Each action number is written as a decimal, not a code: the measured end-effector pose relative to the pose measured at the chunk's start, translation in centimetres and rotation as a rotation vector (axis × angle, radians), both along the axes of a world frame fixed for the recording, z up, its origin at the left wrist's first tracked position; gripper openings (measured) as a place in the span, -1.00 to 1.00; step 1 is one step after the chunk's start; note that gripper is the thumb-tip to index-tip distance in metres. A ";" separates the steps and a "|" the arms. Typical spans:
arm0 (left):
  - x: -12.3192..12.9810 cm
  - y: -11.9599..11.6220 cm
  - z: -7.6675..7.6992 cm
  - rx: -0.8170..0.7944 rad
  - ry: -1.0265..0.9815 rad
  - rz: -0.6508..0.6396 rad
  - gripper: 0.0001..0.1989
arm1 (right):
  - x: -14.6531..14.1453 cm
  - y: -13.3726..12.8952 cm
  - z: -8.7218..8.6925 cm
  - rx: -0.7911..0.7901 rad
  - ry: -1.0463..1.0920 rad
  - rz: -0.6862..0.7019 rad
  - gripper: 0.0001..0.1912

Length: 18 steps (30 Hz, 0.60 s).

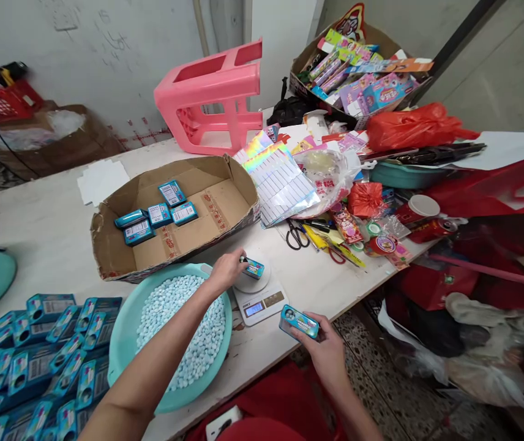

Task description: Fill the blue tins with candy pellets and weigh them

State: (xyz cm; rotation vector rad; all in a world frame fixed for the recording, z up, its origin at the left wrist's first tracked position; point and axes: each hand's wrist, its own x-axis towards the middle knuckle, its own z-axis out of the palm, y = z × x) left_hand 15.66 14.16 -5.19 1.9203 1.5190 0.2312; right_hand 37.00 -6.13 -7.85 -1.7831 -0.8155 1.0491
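Observation:
My left hand (229, 268) reaches over the round plate of a white kitchen scale (262, 304), its fingers closed at the left end of a small blue tin (253, 268) lying on the plate. What those fingers pinch, if anything, is too small to tell. In front of the scale, my right hand (324, 343) grips another blue tin (299, 321), label up. Under my left forearm sits a turquoise basin (123, 327) full of small pale-blue pellets (183, 331). Several blue tins (157, 214) lie in a cut-down cardboard box (202, 245) behind the basin.
Many blue packages (37, 361) crowd the table's left front. A pink stool (211, 92) lies on its side at the back. Label sheets (280, 184), scissors (296, 236), a paper cup (420, 208) and a box of colourful packets (363, 73) fill the right side.

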 end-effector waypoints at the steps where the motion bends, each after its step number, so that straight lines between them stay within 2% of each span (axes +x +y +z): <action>1: 0.2 0.2 -0.1 0.007 0.006 0.005 -0.77 | 0.2 0.0 -0.1 0.001 0.007 0.000 -0.54; 3: 0.4 0.3 -0.3 0.011 -0.057 0.040 -0.76 | 0.5 0.0 -0.4 -0.003 0.014 0.003 -0.53; 5: 0.1 0.2 -0.2 -0.037 -0.227 0.128 -0.84 | 0.6 0.0 -0.5 -0.011 0.004 0.011 -0.53; 7: -0.8 -0.2 0.3 -0.165 -0.487 0.303 -0.84 | 0.5 0.1 -0.3 -0.011 -0.005 0.016 -0.54; 10: -3.7 -1.6 1.4 -0.386 -0.911 0.591 -0.78 | 0.2 0.4 0.3 0.008 -0.010 0.011 -0.54; 13: -7.6 -4.3 1.6 -0.429 -1.211 0.851 -0.82 | -0.1 0.7 0.8 0.023 -0.026 0.009 -0.54; 16: -10.7 -7.9 0.4 -0.445 -1.212 1.218 -0.95 | -0.4 0.6 0.7 0.021 -0.020 0.013 -0.54; 17: -11.4 -9.2 -0.1 -0.500 -1.161 1.274 -0.94 | -0.5 0.5 0.6 0.022 -0.017 0.015 -0.53; 18: -11.9 -10.4 -0.6 -0.577 -1.107 1.269 -0.94 | -0.6 0.4 0.4 0.024 -0.016 0.017 -0.52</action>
